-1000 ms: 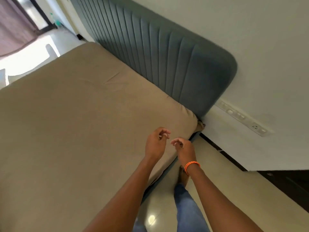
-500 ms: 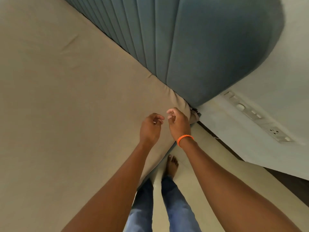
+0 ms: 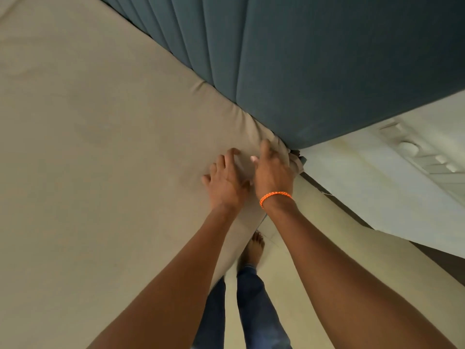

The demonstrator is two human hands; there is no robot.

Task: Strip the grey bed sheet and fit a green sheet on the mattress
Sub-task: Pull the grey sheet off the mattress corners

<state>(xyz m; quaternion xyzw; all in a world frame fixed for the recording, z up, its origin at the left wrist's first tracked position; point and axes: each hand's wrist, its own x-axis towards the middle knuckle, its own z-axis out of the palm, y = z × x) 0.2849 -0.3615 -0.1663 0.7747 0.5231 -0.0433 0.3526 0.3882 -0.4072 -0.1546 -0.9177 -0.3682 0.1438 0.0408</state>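
Both hands dropped onto sheet point(image 3: 100, 147) corner: left hand point(image 3: 226, 182) flat, right hand point(image 3: 273, 172) at edge.

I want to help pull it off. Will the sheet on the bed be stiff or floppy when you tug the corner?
Probably floppy: the grey bed sheet puckers into soft folds at the corner beside the headboard. It looks thin, so likely light. It lies smooth and taut elsewhere, so it may resist at first where the left hand and right hand press.

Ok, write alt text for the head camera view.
Both hands, left hand and right hand, rest on the grey sheet at the mattress corner beside the blue-grey padded headboard. An orange wristband circles the right wrist.
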